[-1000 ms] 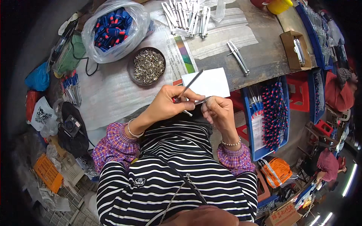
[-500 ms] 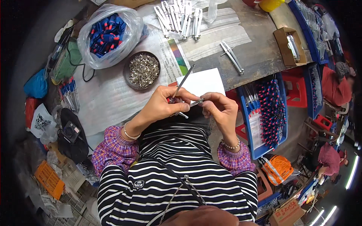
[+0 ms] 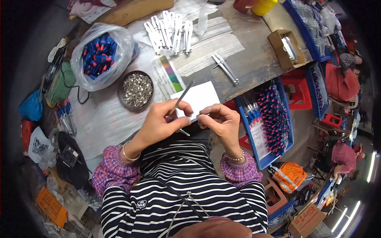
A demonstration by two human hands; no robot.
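Note:
My left hand point(image 3: 160, 121) is closed around a thin grey metal shaft point(image 3: 185, 94) that slants up past the fingers, with a bit of red at the palm. A silvery rod end point(image 3: 183, 132) pokes out below the same hand. Just to the right, my right hand point(image 3: 222, 122) has its thumb and fingers pinched together; what they hold, if anything, is too small to make out. A small gap parts the two hands. Beneath and beyond them is a white sheet or pad point(image 3: 204, 95) at the table's near edge.
A round dark bowl point(image 3: 120, 99) of small metal parts stands left, by a clear bag point(image 3: 123, 65) of blue-and-red pieces. White metal parts point(image 3: 168, 33) lie beyond; a slim pair point(image 3: 225, 69) sits right. A blue tray point(image 3: 291, 137) of blue-and-red tools is at right, near a cardboard box point(image 3: 278, 49).
My hands have drawn slightly apart from the small metal piece where their fingertips met. The whole view has shifted, so the table things sit further left in it.

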